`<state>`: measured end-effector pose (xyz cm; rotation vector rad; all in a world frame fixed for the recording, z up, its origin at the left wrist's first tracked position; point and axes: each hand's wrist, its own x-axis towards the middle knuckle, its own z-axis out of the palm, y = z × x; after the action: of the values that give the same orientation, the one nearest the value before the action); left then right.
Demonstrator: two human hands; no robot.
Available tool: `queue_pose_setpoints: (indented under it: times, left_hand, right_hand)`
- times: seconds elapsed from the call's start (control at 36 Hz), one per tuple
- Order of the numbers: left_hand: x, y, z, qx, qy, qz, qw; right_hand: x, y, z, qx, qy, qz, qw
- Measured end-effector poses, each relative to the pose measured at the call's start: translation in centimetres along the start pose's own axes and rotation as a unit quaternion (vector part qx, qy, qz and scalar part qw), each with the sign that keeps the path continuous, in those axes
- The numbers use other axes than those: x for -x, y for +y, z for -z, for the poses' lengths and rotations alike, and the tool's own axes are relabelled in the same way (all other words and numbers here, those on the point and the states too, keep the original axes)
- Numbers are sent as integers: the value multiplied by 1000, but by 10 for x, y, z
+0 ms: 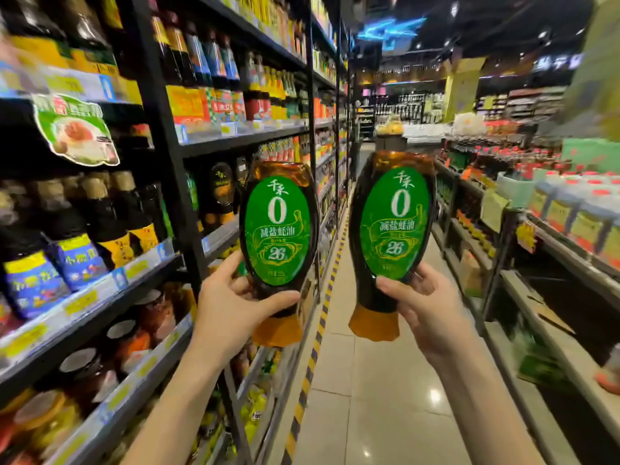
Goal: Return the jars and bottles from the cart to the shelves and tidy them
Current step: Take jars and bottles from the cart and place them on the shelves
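I hold two matching dark squeeze bottles with green oval labels and gold caps pointing down. My left hand (231, 307) grips the left bottle (278, 236) near its lower neck, in front of the black shelving (161, 135). My right hand (426, 307) grips the right bottle (394, 229) the same way, over the aisle. Both bottles are raised side by side, a little apart. More bottles of a similar shape stand on the shelf just behind the left one.
Shelves on the left carry dark sauce bottles (110, 213) above and glass jars (84, 370) below. The tiled aisle floor (369, 380) runs ahead, with a yellow-black stripe along the shelf base. Lower display racks (553, 229) with bottles line the right side.
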<state>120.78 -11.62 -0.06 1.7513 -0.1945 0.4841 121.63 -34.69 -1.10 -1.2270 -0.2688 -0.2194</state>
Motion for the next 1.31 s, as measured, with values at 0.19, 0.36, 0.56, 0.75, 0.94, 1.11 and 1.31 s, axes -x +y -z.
queue_pose_setpoints:
  times: [0.19,0.36,0.56,0.75,0.94,1.11,1.31]
  left_hand:
    - [-76,-32,-15,-24,42,12,999]
    - [-150,-74,-10,-37,68,16,997]
    - [-240,-117,6,-54,96,11,994]
    - [-302,-155,25,-65,165,19,984]
    - [-325,-175,35,-163,272,2,948]
    - [-335,-191,33,-243,374,-30,895]
    - [-348,-207,31,-302,445,-41,842]
  right_hand:
    - [-102,43,2,-38,-33,-17,999]
    - [-186,85,-13,-37,-68,-21,997]
    - [-288,130,-51,-59,-90,-19,994]
    - [-363,163,-89,-94,-131,-11,987]
    - [-424,205,-123,-128,-187,-20,974]
    - [-465,232,-157,-165,-242,-51,955]
    - [-514,268,-187,-176,-363,-66,913]
